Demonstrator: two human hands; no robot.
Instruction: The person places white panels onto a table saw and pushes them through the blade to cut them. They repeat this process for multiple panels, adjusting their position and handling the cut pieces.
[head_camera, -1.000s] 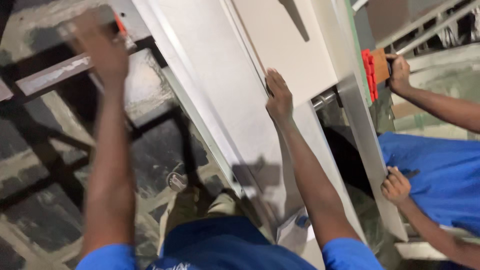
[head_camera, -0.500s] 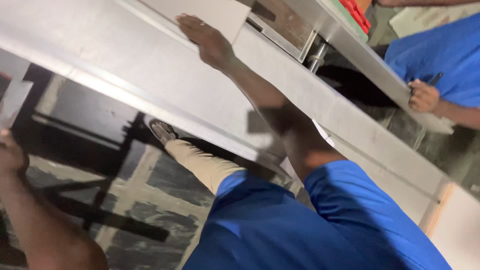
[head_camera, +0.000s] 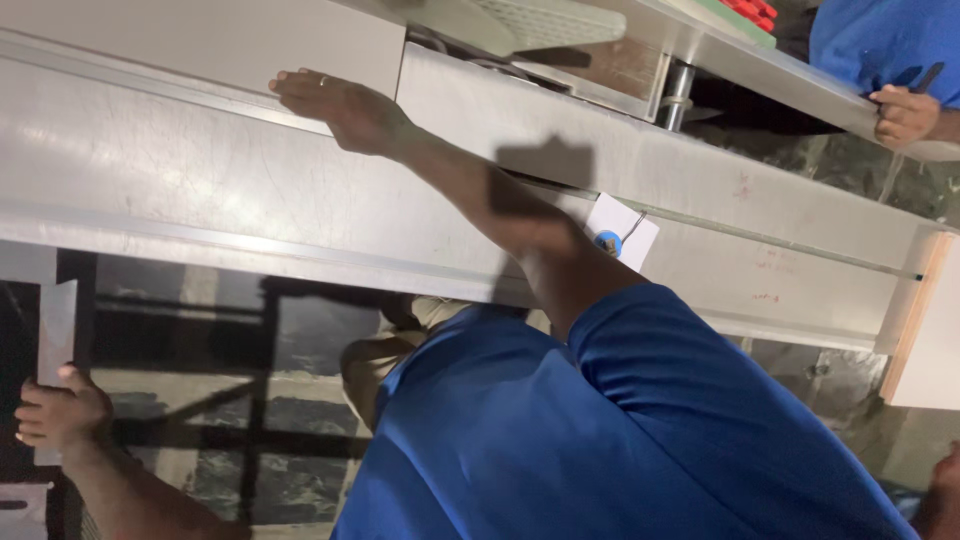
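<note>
Right hand (head_camera: 345, 108) laid flat, fingers extended, on long grey metal panel (head_camera: 200, 190). Narrow metal strip (head_camera: 55, 335) gripped by left hand (head_camera: 60, 415), fingers curled shut.

A long grey metal beam (head_camera: 200, 190) is spanned across the view. The right hand (head_camera: 345, 110) is laid flat on it, fingers spread. A narrow metal strip (head_camera: 55, 340) is gripped by the left hand (head_camera: 60, 415). A co-worker's hand (head_camera: 905, 115) is seen at the far edge.
</note>
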